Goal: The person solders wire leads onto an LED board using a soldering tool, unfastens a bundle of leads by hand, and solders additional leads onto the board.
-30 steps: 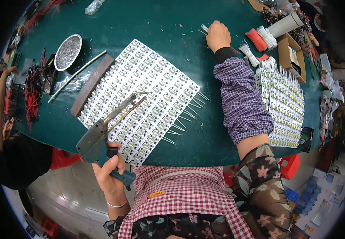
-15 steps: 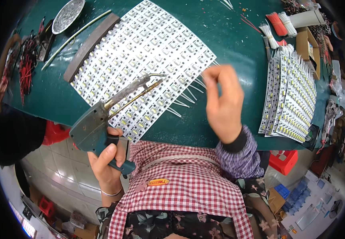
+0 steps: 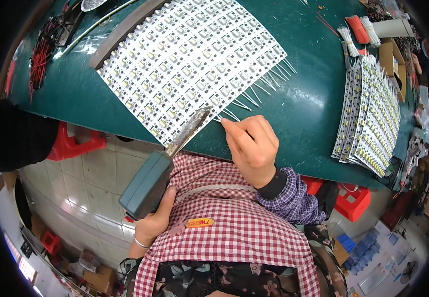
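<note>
My left hand [image 3: 157, 220] is wrapped round a dark green soldering gun [image 3: 147, 180]. Its metal tip reaches up to the near right edge of a white LED circuit board panel [image 3: 189, 54], by the end of the wire row. Several thin white wires [image 3: 257, 89] stick out from that edge. With thumb and forefinger pinched, my right hand [image 3: 254, 148] holds the end of a white wire [image 3: 218, 119] beside the gun's tip. Whether the tip touches the wire's joint is hard to make out.
A dark bar [image 3: 125, 32] lies along the panel's far left edge. Stacked wired LED panels [image 3: 368, 119] stand at the right, with red and white wire bundles [image 3: 357, 30] and a cardboard box [image 3: 392, 62] behind. Red and black wires [image 3: 40, 62] lie at the left. Red stools [image 3: 78, 143] are below the table.
The soldering gun has swung upright, its tip now at the panel's edge. My right hand has come down and left to a wire near that tip. The view has shifted slightly.
</note>
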The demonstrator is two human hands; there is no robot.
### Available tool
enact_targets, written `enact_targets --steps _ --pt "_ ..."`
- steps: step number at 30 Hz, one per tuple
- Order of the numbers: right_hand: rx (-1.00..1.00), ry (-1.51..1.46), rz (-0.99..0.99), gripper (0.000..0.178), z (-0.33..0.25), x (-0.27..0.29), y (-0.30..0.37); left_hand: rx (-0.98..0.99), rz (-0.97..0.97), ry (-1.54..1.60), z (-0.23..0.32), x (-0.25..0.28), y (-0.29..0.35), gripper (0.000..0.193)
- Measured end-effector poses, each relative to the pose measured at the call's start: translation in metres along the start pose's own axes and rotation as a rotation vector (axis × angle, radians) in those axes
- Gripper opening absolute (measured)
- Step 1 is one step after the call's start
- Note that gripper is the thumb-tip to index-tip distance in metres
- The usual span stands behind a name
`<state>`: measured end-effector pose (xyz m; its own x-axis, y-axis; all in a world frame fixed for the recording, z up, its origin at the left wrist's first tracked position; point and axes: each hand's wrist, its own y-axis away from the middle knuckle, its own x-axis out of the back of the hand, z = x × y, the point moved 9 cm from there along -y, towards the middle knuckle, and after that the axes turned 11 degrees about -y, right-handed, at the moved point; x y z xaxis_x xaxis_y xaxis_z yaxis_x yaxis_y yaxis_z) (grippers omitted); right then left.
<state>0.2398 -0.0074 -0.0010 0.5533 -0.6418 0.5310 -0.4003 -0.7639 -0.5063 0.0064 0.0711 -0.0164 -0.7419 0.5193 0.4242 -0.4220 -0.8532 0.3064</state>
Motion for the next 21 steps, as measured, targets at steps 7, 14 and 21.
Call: enact_targets --steps 7,14,21 --pt "-0.002 -0.005 -0.011 0.030 -0.001 0.000 -0.003 -0.201 0.049 -0.191 0.007 0.000 -0.002 0.021" --pt "0.011 0.019 -0.015 0.030 -0.001 -0.002 -0.002 -0.213 0.000 -0.251 0.004 -0.003 0.000 0.020" --pt "0.015 0.047 -0.022 0.028 -0.002 -0.003 -0.003 -0.315 -0.022 -0.395 0.010 -0.005 0.004 0.018"
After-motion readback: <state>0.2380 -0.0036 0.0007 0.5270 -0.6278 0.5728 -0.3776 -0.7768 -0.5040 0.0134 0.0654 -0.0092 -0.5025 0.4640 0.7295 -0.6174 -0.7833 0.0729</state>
